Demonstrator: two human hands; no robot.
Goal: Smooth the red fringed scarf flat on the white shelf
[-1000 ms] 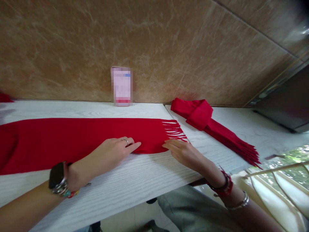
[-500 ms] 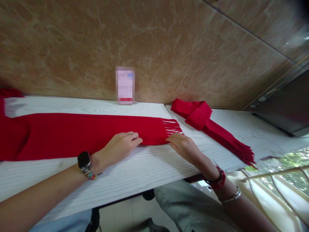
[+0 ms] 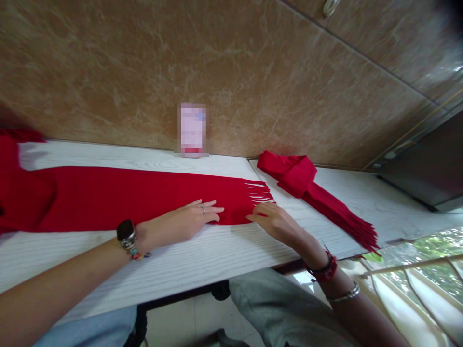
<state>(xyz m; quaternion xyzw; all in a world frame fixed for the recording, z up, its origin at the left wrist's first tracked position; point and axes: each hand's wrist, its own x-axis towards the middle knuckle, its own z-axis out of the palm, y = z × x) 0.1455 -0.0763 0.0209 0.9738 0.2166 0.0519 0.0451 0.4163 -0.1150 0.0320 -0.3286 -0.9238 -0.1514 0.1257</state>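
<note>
Left hand (image 3: 191, 219) has scooted a bit toward the fringe (image 3: 258, 192) since the earlier frame, and its fingers are now spread loosely on the red scarf (image 3: 144, 195), not gripping anything. Right hand (image 3: 278, 224) is at the fringed corner; can't tell if it's pinching. Scarf's lengthwise on the table (image 3: 181, 270): looks like this end's pretty much flat, while the left part's creased and needs sorting. Second scarf (image 3: 298, 176) sits folded over, off to the right.
</note>
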